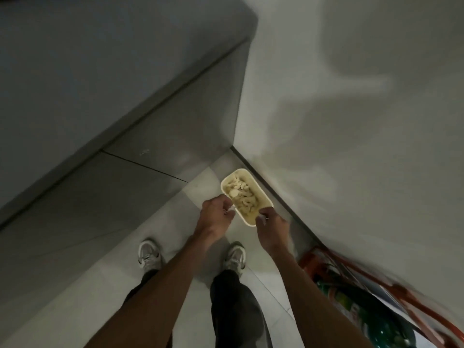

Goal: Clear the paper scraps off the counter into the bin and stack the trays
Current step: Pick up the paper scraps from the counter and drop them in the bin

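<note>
Cream-coloured shallow rectangular tray (261,193), heaped with pale paper scraps (238,194): on my head feed it sits over grey floor tiles (180,222) near the white wall's (351,121) foot. My left hand (217,214) and right hand (272,226) each pinch its near rim.

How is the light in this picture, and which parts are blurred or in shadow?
Head view: the light is dim; the tray with paper scraps, held by the left hand and right hand, is brightest and fairly sharp; soft shadows fall on the wall; the red and green object at the picture's lower right is smeared by motion blur; the wide lens makes edges lean.
</note>
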### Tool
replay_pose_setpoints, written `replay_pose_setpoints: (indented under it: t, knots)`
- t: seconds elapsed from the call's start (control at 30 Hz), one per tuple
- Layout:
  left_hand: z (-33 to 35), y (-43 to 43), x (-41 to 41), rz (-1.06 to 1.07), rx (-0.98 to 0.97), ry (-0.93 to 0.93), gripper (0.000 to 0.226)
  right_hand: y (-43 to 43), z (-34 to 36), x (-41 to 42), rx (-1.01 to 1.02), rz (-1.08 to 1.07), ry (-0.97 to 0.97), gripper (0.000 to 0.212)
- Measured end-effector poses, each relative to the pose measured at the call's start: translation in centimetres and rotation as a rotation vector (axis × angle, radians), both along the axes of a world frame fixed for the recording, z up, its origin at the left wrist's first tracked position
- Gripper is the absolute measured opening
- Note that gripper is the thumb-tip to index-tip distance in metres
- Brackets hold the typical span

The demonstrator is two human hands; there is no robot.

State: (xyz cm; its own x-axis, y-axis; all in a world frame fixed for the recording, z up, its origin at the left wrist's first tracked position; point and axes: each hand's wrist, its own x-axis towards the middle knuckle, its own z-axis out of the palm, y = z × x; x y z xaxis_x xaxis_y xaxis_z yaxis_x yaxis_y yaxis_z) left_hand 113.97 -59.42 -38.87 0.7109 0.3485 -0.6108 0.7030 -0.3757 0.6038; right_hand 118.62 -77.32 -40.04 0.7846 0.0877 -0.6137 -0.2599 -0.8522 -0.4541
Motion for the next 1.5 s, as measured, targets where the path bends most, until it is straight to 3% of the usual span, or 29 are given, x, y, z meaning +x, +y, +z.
replay_pose_setpoints:
  t: [0.13,0.23,0.43,0.67,0.97,1.2,1.5]
  knots:
    - [-5.9,-1.3,3.4,-0.086,0.070,-0.013,0.016,-0.5,-5.4,1.5,-0.030,0.076,0.002,0.023]
    - [-8.7,-2.5,5.4,-0.113,0.068,-0.006,0.035,-0.7,-8.4,2.5,-0.025,0.103,0.030,0.029]
    - [-7.8,-2.1,5.1,-0.147,0.119,-0.002,0.042,-1.1,-7.7,3.7,-0.054,0.153,0.055,0.042]
    - [1.3,1.1,1.3,-0.056,0.194,-0.150,0.039,1.0,0.8,2.8,0.041,0.146,-0.103,0.039]
    - [20.6,6.3,-6.4,0.086,0.209,-0.297,0.043,9.1,19.4,-3.1,0.225,0.074,-0.277,0.040]
    - [32.0,13.6,-16.4,0.168,0.273,-0.431,0.037,15.6,31.5,-10.1,0.328,0.262,-0.389,0.044]
    - [38.3,24.3,-31.3,0.298,0.433,-0.478,0.028,24.7,39.6,-17.9,0.371,0.487,-0.466,0.035]
